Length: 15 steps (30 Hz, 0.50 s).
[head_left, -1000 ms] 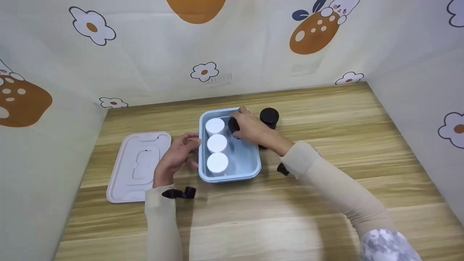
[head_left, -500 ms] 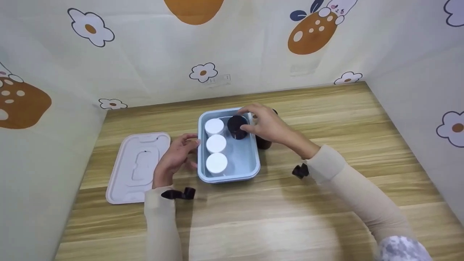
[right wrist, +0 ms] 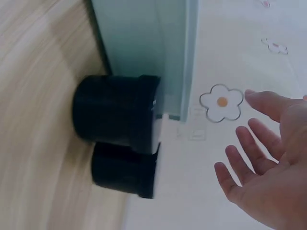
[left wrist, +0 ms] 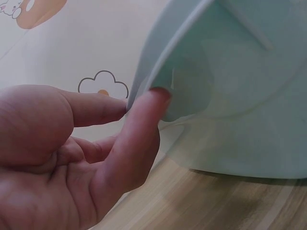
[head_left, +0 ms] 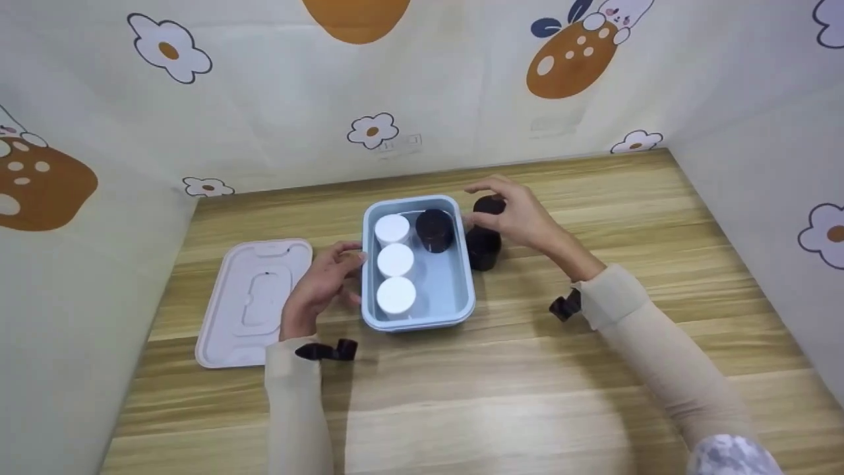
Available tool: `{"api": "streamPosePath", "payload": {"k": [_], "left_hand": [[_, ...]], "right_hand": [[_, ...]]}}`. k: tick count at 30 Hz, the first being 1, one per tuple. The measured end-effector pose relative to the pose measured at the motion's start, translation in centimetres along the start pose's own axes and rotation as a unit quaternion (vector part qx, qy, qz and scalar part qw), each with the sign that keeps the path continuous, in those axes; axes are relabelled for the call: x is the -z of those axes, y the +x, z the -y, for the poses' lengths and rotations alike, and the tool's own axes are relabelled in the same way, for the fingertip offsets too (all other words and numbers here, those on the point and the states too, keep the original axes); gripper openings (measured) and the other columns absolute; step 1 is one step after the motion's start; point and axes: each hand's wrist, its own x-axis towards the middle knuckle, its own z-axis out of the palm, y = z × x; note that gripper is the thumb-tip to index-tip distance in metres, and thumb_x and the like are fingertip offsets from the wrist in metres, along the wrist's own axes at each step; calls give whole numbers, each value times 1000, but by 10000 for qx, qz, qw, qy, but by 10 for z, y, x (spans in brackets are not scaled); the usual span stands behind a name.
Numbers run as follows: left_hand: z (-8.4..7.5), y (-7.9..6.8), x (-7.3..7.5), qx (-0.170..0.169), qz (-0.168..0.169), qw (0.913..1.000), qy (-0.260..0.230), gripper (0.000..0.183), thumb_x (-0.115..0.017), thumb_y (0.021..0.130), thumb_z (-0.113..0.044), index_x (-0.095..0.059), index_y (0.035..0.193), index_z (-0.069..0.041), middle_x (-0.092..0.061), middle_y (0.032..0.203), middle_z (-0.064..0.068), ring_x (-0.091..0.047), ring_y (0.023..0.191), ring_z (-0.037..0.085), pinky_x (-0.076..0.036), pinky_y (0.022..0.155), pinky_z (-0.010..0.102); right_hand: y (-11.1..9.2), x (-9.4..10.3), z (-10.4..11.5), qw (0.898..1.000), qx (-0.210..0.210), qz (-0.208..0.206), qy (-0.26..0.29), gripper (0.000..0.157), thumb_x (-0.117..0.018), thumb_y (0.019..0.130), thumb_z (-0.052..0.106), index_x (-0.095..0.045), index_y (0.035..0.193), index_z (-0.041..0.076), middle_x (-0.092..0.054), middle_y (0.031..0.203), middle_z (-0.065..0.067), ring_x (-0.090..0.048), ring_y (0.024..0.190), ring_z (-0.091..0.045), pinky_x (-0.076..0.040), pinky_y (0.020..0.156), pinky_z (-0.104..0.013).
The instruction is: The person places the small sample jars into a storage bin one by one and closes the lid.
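A light blue plastic box (head_left: 422,300) holds three white-capped jars, such as the front one (head_left: 396,295), in a row along its left side. One dark jar (head_left: 434,229) stands in its back right corner. My left hand (head_left: 326,277) pinches the box's left rim between thumb and finger, as the left wrist view shows. Just right of the box, two more dark jars stand upright on the table, a nearer jar (right wrist: 117,110) and a farther jar (right wrist: 124,168). My right hand (head_left: 517,211) hovers over them, thumb and fingers spread, holding nothing.
A white lid (head_left: 260,303) lies flat on the wooden table (head_left: 461,396) left of the box. Patterned cloth walls (head_left: 264,119) enclose the table at the back and sides. Both sleeves carry black wrist mounts.
My right hand has let go of the dark jar in the box's back corner and moved right, over the jars outside. My left hand has stayed on the rim.
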Motion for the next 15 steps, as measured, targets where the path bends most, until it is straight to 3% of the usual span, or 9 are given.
{"api": "streamPosePath", "payload": {"k": [7,15], "left_hand": [[-1,2,0,11,-2,10000,60,44,-50,105,-20,-41,145,-2,-66,119,17,-69,103,21,-61,52,29],[0,1,0,-27,37,10000,-24,44,-49,105,-19,-41,145,0,-65,119,17,-69,101,20,-60,51,27]], "right_hand": [[0,6,-36,9972,-149,-265,681,53,-80,84,9,-62,134,8,-60,137,-13,-49,134,-26,-40,115,-53],[-1,10,-66,9868,-503,-234,1520,59,-73,87,-1,-53,142,1,-51,148,-19,-39,142,-35,-34,120,-56]]}}
